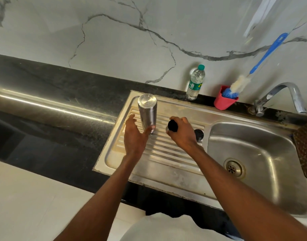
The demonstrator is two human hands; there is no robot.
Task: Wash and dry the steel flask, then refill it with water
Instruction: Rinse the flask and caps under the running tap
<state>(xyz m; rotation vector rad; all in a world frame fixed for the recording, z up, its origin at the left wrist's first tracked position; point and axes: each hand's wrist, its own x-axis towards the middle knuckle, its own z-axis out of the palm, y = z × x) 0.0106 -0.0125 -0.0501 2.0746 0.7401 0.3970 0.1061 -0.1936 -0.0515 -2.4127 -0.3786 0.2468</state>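
Steel flask [147,111] stands on the ribbed drainboard [166,153] of the steel sink, at its far-left end, looks inverted with flat base up; mouth end hidden behind the left thumb, so not sure. Left hand [134,136] is just left of and in front of the flask, fingers straight and spread, thumb tip touching or nearly touching the flask's lower wall; no grip on it. Right hand [181,132] sits to the right of the flask, apart from it, fingers curled round a black cap [172,125], holding it just above the drainboard. A second black round piece [199,133] lies on the drainboard just behind the right hand, near the basin edge. Sink basin [253,153] to the right, drain at the bottom. On the black counter [62,94] behind the sink: a plastic water bottle [195,82] with green cap, a red cup [224,100] holding a blue-handled bottle brush [253,66], and the tap [286,94] at far right.
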